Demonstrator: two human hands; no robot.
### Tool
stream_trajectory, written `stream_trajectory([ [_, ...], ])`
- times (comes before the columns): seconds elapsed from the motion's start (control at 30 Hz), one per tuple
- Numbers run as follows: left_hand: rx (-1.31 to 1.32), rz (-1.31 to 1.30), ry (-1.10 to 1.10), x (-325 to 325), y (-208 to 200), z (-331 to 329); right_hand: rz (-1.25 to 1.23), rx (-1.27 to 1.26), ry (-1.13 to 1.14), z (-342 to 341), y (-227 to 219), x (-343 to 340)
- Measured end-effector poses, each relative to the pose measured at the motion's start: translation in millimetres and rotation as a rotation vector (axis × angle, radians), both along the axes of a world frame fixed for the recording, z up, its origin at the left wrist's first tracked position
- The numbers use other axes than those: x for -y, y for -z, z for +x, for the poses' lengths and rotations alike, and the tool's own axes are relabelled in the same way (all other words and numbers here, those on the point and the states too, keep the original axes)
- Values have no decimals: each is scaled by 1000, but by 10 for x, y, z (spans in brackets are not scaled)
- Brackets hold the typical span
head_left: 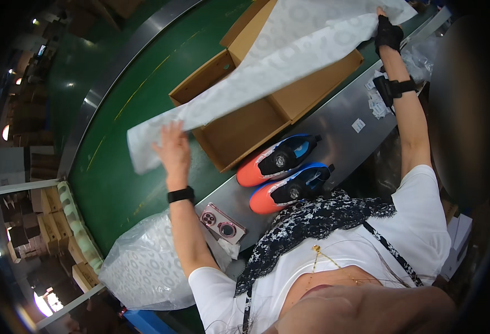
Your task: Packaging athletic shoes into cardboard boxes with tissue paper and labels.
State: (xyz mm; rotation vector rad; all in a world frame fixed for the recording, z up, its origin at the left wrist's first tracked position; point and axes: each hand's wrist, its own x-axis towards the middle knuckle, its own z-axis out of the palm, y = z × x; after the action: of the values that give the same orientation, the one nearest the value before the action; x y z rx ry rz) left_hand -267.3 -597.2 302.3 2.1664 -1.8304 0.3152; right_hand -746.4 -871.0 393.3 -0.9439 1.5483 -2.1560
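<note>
A long sheet of white wrapping paper (289, 72) with a grey pattern stretches diagonally over an open brown cardboard shoebox (245, 131). At its far right end my right hand (388, 36), in a black fingerless glove, grips the paper's edge. My left hand (174, 147), bare and slightly blurred, is against the paper's left end, with its fingers and thumb apart. Part of the box's inside and its lid is hidden under the sheet. Two orange, black and blue shoes (281, 161) (289, 188) lie side by side between the box and my body.
The box stands on a green conveyor belt (139, 106) beside a metal ledge (339, 139). A pink phone (223, 222) lies on the ledge near my left forearm. A plastic bag of patterned paper (145, 267) sits at the near left. Small white packets (377, 100) lie near my right wrist.
</note>
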Motion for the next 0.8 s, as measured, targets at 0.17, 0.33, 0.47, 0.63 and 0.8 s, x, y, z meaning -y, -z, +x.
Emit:
stream_trajectory([
  [0.17,185,-324,-54,-82,-913,-17,74,40,44,17,-37,52],
  [0.33,242,12,-22,-629,-174,-258,24,-16,28,-122,444,170],
  [0.47,-33,227,60,-638,20,-489,42,-105,64,19,467,-128],
  [0.63,-226,231,-43,-558,300,-53,148,-114,157,-455,789,137],
  [0.8,-533,-186,-983,-480,569,181,305,-427,208,-561,623,-32],
])
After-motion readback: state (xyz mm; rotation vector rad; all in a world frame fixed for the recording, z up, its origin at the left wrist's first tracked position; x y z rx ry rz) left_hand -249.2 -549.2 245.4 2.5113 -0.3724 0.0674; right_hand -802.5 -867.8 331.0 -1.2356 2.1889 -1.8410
